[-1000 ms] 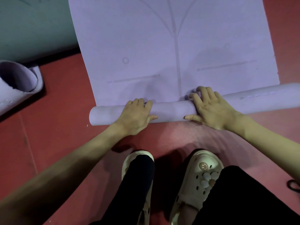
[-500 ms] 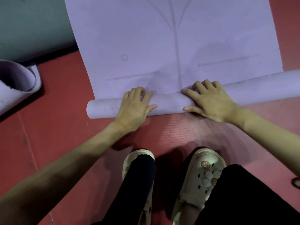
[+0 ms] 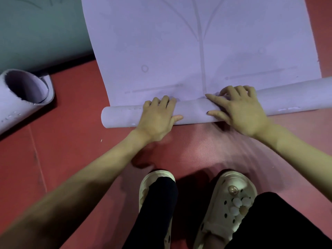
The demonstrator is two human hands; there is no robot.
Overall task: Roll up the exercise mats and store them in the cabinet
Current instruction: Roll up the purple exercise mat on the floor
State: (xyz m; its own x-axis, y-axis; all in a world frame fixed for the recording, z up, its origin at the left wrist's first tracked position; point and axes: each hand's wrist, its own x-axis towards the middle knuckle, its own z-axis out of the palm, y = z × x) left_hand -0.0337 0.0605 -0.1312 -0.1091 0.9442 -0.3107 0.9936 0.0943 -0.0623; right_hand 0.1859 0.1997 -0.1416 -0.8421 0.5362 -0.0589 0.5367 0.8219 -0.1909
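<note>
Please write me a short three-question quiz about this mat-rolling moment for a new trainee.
1. True or false: both the left hand and the right hand are on the rolled part of the lilac mat.
2. Multiple choice: the other rolled mat lies A) at the person's left, B) between the shoes, C) on top of the flat lilac sheet.
3. Fill in: the floor under the mat is ____ in colour.

Key: 1 true; 2 A; 3 red.
</note>
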